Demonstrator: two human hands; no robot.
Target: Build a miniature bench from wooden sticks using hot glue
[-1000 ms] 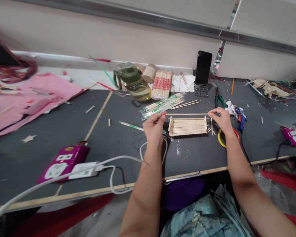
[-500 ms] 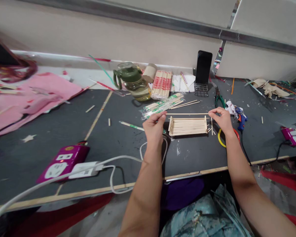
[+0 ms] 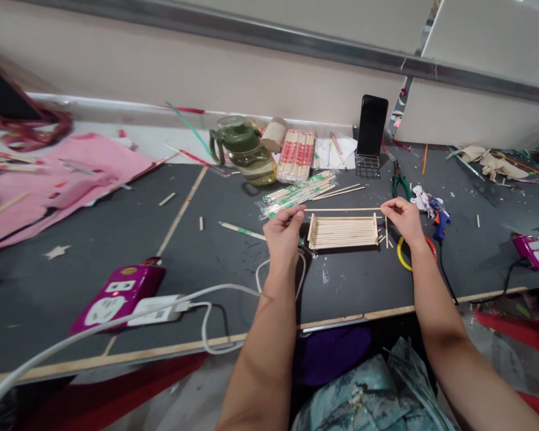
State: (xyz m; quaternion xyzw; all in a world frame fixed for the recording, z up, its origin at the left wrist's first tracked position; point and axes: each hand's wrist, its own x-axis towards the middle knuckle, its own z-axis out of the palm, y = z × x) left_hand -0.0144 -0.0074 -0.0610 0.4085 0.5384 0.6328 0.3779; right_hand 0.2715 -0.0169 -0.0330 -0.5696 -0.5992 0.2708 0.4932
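A thin wooden stick (image 3: pixel 342 209) stretches level between my two hands. My left hand (image 3: pixel 284 232) pinches its left end, and my right hand (image 3: pixel 403 220) pinches the right end. Just below the stick, on the nearer side, a small tray-like frame (image 3: pixel 344 232) of glued wooden sticks rests on the dark table, with a raised piece at each short end. A few short stick pieces (image 3: pixel 387 232) lie beside its right end, close to my right hand. Near my left hand is a chopstick in a green-printed wrapper (image 3: pixel 242 230).
Wrapped chopsticks (image 3: pixel 296 193), a red-printed chopstick bundle (image 3: pixel 296 155), a green-lidded glass teapot (image 3: pixel 245 152) and a propped phone (image 3: pixel 372 129) stand behind. Pliers (image 3: pixel 399 178), a blue glue gun (image 3: pixel 441 221) and a yellow-red ring (image 3: pixel 402 254) are right. A white cable (image 3: pixel 224 287) crosses left.
Both hands keep the stick almost in place above the frame's far side. The whole view has shifted very slightly; nothing was let go or picked up.
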